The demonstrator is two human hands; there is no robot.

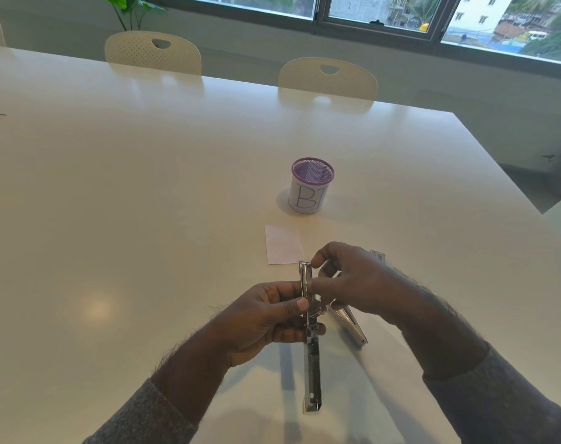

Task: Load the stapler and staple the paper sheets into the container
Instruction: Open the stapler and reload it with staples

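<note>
Loading is in progress; stapling and depositing remain, as judged from the layout. The chrome metal stapler (pixel 311 331) is swung open, held above the white tabletop (pixel 144 203). The left hand (pixel 266 318) grips its staple channel. The right hand (pixel 352 280) pinches at the channel's far end; staples are not discernible. The white paper sheets (pixel 284 244) lie just beyond the hands, the purple-rimmed mesh container (pixel 309 187) farther back.
</note>
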